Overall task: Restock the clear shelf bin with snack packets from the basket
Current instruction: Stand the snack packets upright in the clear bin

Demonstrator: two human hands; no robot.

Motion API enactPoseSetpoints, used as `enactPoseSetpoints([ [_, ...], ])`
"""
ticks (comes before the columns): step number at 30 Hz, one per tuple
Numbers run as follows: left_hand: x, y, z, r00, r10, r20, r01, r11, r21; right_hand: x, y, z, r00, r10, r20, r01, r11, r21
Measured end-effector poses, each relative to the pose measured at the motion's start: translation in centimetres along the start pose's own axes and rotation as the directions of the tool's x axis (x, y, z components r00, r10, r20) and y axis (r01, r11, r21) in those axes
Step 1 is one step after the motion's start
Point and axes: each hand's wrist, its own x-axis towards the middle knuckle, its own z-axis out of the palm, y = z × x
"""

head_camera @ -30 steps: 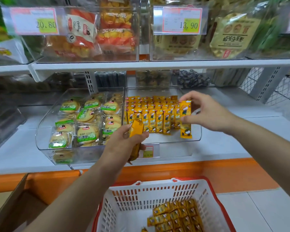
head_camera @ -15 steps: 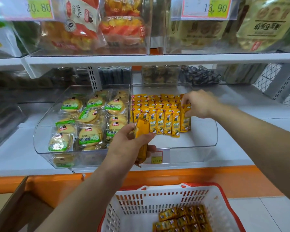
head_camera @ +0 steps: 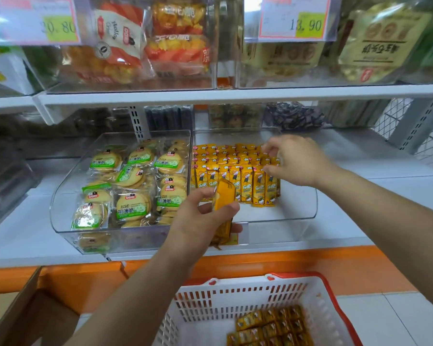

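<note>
Rows of yellow snack packets stand upright in the clear shelf bin. My right hand hovers over the right end of the rows, fingers apart, its fingertips touching the packet tops. At the bin's front edge, my left hand grips a small stack of yellow packets. Below, more yellow packets lie in the white basket with a red rim.
A neighbouring clear bin to the left holds green-labelled biscuit packs. The upper shelf carries bins of bagged snacks with price tags. A cardboard box sits at lower left. An orange base strip runs under the shelf.
My right hand set its yellow packet into the right end of the front row and let go. The left hand stayed at the bin's front with its stack. The view moved closer.
</note>
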Motion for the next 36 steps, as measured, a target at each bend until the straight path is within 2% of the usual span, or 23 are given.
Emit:
enactPoseSetpoints([
  [1, -0.1, 0.0, 0.1, 1.0, 0.01, 0.004, -0.01, 1.0, 0.0, -1.6, -0.8, -0.6, 1.0, 0.014, -0.019, -0.009, 0.977, 0.211],
  [3, -0.6, -0.1, 0.6, 0.999, 0.032, 0.013, -0.032, 0.999, 0.004, -4.9, -2.8, -1.4, 0.999, 0.023, 0.043, -0.043, 0.821, 0.569],
  [5, -1.3, 0.0, 1.4, 0.997, 0.063, 0.042, -0.064, 0.998, 0.023, -7.8, -4.9, -1.7, 0.988, -0.004, 0.156, -0.116, 0.653, 0.748],
  [8, -2.5, 0.1, 2.7, 0.988, 0.126, 0.087, -0.132, 0.989, 0.071, -10.5, -7.1, -2.1, 0.962, -0.024, 0.272, -0.218, 0.529, 0.82],
  [11, -3.8, 0.0, 3.9, 0.978, 0.177, 0.106, -0.195, 0.963, 0.187, -11.5, -7.3, -3.0, 0.963, 0.016, 0.27, -0.235, 0.541, 0.807],
  [12, -4.2, -0.1, 4.3, 0.979, 0.182, 0.095, -0.197, 0.962, 0.187, -11.8, -7.1, -3.4, 0.959, 0.016, 0.282, -0.251, 0.507, 0.825],
  [16, -5.6, -0.3, 5.1, 0.992, 0.112, 0.055, -0.114, 0.993, 0.031, -12.6, -5.7, -4.4, 0.95, 0.011, 0.312, -0.305, 0.258, 0.917],
  [19, -6.1, -0.5, 4.9, 0.996, 0.08, 0.037, -0.078, 0.995, -0.058, -13.1, -4.4, -4.7, 0.949, 0.071, 0.308, -0.315, 0.15, 0.937],
  [25, -6.4, -0.4, 5.0, 0.992, 0.124, -0.005, -0.124, 0.99, -0.072, -14.2, -3.0, -4.5, 0.947, 0.063, 0.314, -0.32, 0.243, 0.916],
  [31, -5.4, -0.2, 6.2, 0.989, 0.146, -0.04, -0.146, 0.989, -0.013, -14.5, -1.9, -3.9, 0.971, 0.089, 0.224, -0.236, 0.168, 0.957],
  [33, -4.7, 0.0, 6.5, 0.986, 0.167, -0.015, -0.167, 0.986, 0.022, -14.2, -1.2, -4.0, 0.974, 0.091, 0.205, -0.221, 0.223, 0.949],
  [36, -3.2, 0.6, 6.7, 0.981, 0.192, 0.022, -0.193, 0.981, 0.035, -13.9, -0.3, -4.0, 0.975, 0.047, 0.218, -0.22, 0.365, 0.905],
])
